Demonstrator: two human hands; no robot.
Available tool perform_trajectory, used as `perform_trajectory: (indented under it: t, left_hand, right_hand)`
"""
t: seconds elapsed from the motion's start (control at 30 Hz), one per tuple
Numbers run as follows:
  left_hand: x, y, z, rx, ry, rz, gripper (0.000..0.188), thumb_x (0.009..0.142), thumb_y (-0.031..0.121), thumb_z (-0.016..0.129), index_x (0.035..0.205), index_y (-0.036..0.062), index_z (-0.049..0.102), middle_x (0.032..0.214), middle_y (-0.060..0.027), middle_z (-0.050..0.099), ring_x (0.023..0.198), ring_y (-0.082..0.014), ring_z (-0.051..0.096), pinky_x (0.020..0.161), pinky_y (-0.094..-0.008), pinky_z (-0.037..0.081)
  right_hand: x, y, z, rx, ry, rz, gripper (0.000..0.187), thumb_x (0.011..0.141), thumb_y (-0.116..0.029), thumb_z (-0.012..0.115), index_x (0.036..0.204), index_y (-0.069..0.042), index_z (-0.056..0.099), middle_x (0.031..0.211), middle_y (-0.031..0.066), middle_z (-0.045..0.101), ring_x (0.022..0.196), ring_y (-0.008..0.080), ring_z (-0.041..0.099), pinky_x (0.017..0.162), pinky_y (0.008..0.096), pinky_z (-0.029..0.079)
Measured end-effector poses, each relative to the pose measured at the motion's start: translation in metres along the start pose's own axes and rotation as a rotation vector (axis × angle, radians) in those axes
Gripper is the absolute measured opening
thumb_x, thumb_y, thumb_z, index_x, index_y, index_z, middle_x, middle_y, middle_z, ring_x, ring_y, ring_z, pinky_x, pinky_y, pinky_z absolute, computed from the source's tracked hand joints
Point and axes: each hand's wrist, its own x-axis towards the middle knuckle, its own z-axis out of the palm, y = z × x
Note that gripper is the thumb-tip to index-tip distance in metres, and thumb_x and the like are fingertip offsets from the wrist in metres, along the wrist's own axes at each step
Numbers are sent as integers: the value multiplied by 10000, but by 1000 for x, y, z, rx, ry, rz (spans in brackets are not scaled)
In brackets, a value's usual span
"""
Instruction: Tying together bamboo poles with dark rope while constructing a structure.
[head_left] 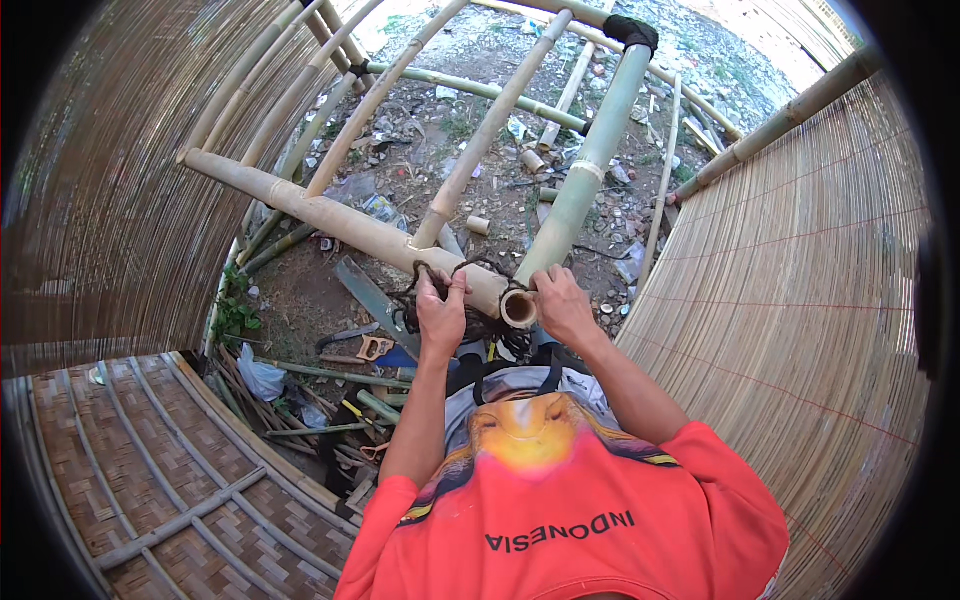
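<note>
Clock face centred on the open end of the tan pole [345, 222], 12 straight ahead. Pole runs off toward 10; green pole [589, 170] meets it near the end and runs toward 1. Dark cord [515, 342] lies looped around this joint, loose strands hanging at 6 and 9. My left hand [441, 312] at 9: thumb and fingers clamped on cord strands. My right hand [566, 306] at 3: fingers curled beside the pole end; cannot tell whether they grip cord. Saw [378, 349] on the ground, between 8 and 9.
</note>
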Motion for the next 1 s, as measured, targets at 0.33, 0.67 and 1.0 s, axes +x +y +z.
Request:
perform_trajectory:
  t: [0.33,0.67,1.0]
  left_hand:
    - [12,10,14,99,73,0,193,1015,117,655,952,68,479,847,-54,664,803,-140,641,796,-305,493]
    - [26,17,16,198,10,5,126,1011,119,654,1004,69,538,882,-25,684,814,-100,600,787,-283,471]
    - [-19,66,-43,-43,155,-83,228,1064,171,602,1241,28,621,931,-47,705,590,-30,442,544,-202,360]
  right_hand:
    - [-33,41,11,797,9,279,193,1007,-165,641,1132,-20,666,811,43,631,760,139,592,726,321,493]
    - [-43,86,-36,248,110,246,289,1061,-284,599,1045,-8,682,771,51,657,780,189,644,770,359,531]
    - [-43,19,-13,199,242,377,590,858,-217,808,1374,-48,579,1007,159,669,928,345,671,819,437,542]
